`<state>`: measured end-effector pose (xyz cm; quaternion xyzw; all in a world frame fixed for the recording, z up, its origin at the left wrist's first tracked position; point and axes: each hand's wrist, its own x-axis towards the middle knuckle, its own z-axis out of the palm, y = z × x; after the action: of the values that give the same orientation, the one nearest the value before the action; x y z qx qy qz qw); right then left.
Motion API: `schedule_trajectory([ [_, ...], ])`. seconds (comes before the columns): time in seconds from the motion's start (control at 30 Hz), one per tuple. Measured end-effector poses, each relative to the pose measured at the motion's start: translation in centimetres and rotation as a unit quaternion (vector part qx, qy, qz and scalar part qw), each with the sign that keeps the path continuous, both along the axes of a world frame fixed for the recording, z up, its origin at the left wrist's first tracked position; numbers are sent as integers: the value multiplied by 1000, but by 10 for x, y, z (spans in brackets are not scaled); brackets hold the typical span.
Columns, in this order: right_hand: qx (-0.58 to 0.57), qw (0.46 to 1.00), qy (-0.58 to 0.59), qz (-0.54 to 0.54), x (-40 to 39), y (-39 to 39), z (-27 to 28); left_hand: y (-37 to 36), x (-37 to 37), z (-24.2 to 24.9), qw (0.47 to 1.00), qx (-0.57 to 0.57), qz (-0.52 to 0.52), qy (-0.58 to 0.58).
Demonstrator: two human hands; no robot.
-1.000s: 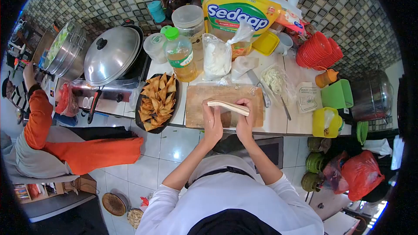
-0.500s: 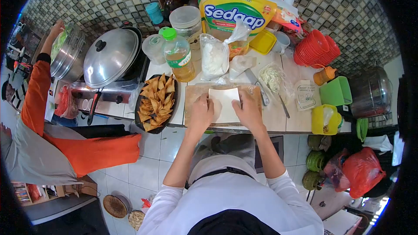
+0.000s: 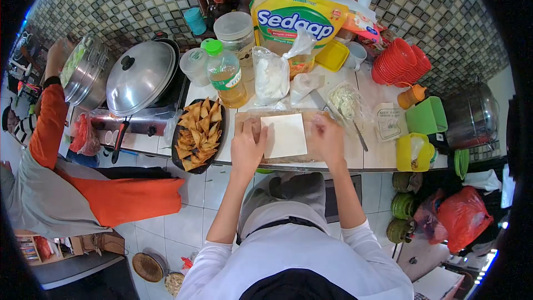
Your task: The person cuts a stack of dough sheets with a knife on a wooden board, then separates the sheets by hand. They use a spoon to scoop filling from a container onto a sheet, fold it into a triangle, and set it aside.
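Small square tiles (image 3: 150, 8) cover the wall behind a pale counter (image 3: 350, 155), where a wooden board (image 3: 257, 115) lies in front of the person. On the board, between the two hands, is a flat white square wrapper (image 3: 284, 135), perhaps several stacked together. The left hand (image 3: 248, 143) is at its left edge, fingers curled and thumb reaching to the wrapper; I can't tell whether it pinches it. The right hand (image 3: 327, 138) is over the board's right part, just beside the wrapper, its fingers bent inward; it is a bit blurred, so I can't tell whether the fingertips are closed or hold anything.

Left of the board, golden triangular pastries (image 3: 198, 130) fill a black plate (image 3: 176, 153). Behind the board stand an oil bottle (image 3: 226, 78) and a bag of white powder (image 3: 271, 75). Farther left, a co-worker's hand (image 3: 59, 56) is beside a steamer pot (image 3: 91, 78).
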<state>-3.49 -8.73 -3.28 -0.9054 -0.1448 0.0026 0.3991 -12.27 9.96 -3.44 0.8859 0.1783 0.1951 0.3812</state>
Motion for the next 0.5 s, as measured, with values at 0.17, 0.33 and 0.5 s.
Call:
schedule_trajectory([
  [0.17,-58,982,-177,-32,20,-50,-19,-9,-18,14,989,115,-88,-35],
  [0.33,-217,966,-140,26,27,-60,-42,-24,-19,-3,952,145,-248,-102],
  [0.5,-277,947,-161,-4,36,-59,-60,-19,-18,-6,946,177,-242,-120],
])
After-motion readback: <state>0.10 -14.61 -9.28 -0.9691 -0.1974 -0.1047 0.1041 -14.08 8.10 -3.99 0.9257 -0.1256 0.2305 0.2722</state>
